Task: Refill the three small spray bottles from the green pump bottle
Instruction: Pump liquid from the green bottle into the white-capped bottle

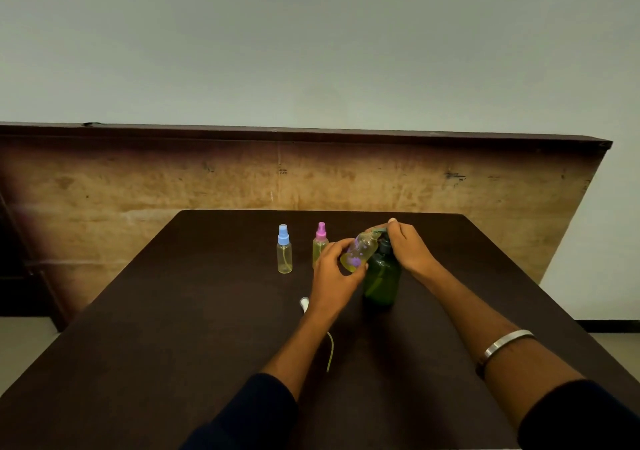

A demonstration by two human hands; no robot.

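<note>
Dark sleeves: both forearms reach in from the near edge, sleeves pushed up; a silver bangle (502, 345) rings the right forearm.
Table (173, 328): dark brown, matte, smooth.
Loose parts: a thin yellowish dip tube (330, 351) lies beside the left forearm; a small white cap (304, 302) shows just left of the left wrist, partly hidden by it.
Left hand (334, 269): fingers curled round the base of a clear spray bottle with purple dots (360, 250), held tilted, neck toward the right, yellow liquid pooled at its low end.
Green pump bottle (381, 281): translucent, round-shouldered, upright, right of centre; the tilted bottle crosses in front of its top.
Right hand (407, 245): fingers pinch at the pump head, where the tilted bottle's neck meets it; the exact contact is hidden.
Pink-capped spray bottle (320, 243): upright, yellowish fill, partly behind the left hand.
Blue-capped spray bottle (284, 250): upright, further left, standing apart.
Backdrop: worn tan board (207, 179) behind the table, pale wall above.
</note>
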